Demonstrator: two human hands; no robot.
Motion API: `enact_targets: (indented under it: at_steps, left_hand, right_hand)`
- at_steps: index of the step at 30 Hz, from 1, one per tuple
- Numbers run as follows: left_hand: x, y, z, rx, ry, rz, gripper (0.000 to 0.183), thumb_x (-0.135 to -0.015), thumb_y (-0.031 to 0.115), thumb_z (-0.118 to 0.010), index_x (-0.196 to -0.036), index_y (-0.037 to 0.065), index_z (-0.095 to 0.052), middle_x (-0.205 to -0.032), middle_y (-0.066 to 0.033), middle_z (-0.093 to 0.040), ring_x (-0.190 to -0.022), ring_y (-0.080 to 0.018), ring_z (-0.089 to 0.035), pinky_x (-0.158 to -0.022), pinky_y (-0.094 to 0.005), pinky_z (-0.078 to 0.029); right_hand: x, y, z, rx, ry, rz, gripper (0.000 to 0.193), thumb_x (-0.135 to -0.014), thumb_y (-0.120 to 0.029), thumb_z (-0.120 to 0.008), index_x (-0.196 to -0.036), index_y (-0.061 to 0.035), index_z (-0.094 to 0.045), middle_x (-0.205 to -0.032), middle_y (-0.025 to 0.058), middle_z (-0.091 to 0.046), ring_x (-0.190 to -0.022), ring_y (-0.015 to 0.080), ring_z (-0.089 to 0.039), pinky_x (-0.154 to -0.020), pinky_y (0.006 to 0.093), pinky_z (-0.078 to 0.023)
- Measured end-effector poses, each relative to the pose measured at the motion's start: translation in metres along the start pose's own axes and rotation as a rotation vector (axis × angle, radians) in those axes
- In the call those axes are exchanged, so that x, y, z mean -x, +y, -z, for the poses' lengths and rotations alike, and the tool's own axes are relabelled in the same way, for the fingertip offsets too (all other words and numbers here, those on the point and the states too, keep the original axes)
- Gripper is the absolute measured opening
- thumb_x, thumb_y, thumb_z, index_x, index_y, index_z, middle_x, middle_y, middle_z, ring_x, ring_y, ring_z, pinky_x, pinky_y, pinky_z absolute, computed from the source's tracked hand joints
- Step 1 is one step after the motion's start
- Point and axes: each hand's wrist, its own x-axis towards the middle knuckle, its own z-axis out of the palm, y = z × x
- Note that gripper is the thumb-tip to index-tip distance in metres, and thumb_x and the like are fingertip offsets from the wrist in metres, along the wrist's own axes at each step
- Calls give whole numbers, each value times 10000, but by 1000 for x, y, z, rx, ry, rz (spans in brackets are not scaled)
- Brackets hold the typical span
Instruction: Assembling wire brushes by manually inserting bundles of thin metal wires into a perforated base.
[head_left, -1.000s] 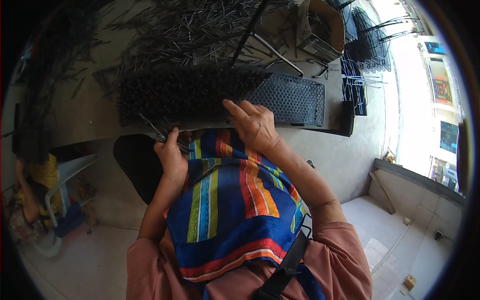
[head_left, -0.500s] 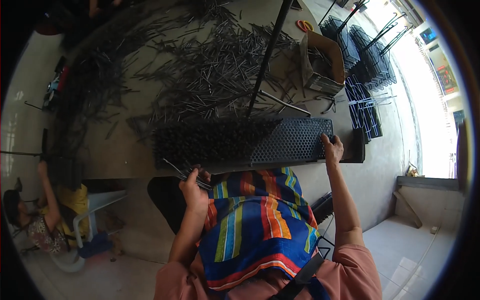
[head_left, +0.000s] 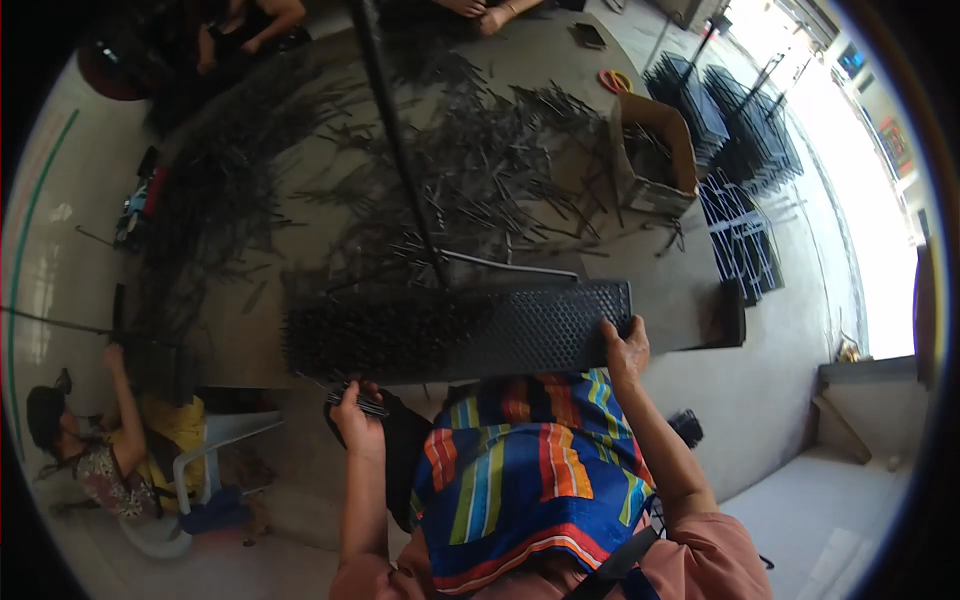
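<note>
A long black perforated tray (head_left: 545, 325) lies along the near table edge, above my lap. Short dark pieces (head_left: 375, 335) crowd upright in the left part of its holes, while the right part shows bare mesh. My right hand (head_left: 627, 352) grips the tray's right end, thumb on top. Below the left end, my left hand (head_left: 358, 412) is closed round a small bundle of thin dark strips (head_left: 372, 406). A long black rod (head_left: 400, 165) rises from the tray's far side, near a bent metal bar (head_left: 510, 267).
Loose dark strips (head_left: 490, 190) cover much of the table (head_left: 230, 345). At the right stand a cardboard box (head_left: 655, 195) and scissors (head_left: 615, 80). More black racks (head_left: 750, 120) stand on the floor beyond. A co-worker (head_left: 100, 450) sits left; other people's hands (head_left: 490, 18) are across the table.
The tray has shifted left and nearer in the view, tilting slightly, and its rod leans the other way. My left hand with the strips has come under the tray's left end.
</note>
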Motion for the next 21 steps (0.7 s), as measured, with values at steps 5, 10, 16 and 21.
enact_targets:
  at_steps: [5,10,16,21]
  left_hand:
    - [10,4,-2,-86,-99,41,116,-881,24,-563,-991,-1,-587,-816,-115,-640,-662,-250,-666,-523,-352,-489]
    - [31,0,15,-97,-39,-64,115,-889,35,-544,-983,-3,-599,-809,-122,-651,-667,-248,-662,-526,-348,-487]
    - [81,-7,-24,-88,-329,61,145,-884,55,-546,-1001,6,-616,-859,-136,-674,-720,-239,-665,-574,-350,-512]
    - [130,-28,-72,-149,-724,644,189,-863,55,-590,-1044,14,-624,-872,-129,-672,-739,-237,-668,-633,-349,-551]
  right_hand:
    - [9,27,2,1,8,59,519,-758,-424,-685,-1057,-29,-530,-1012,198,-618,-947,394,-605,-803,463,-460]
    - [24,-5,7,-88,-26,97,632,-753,-361,-696,-1266,-58,-487,-1132,199,-614,-1077,387,-582,-905,432,-444]
    - [39,-18,25,223,193,549,673,-748,-291,-717,-1314,-51,-441,-1313,140,-489,-1241,339,-445,-1008,429,-339]
    - [89,-81,49,-226,-238,749,688,-760,-280,-708,-1350,-58,-434,-1311,173,-484,-1190,370,-495,-987,442,-397]
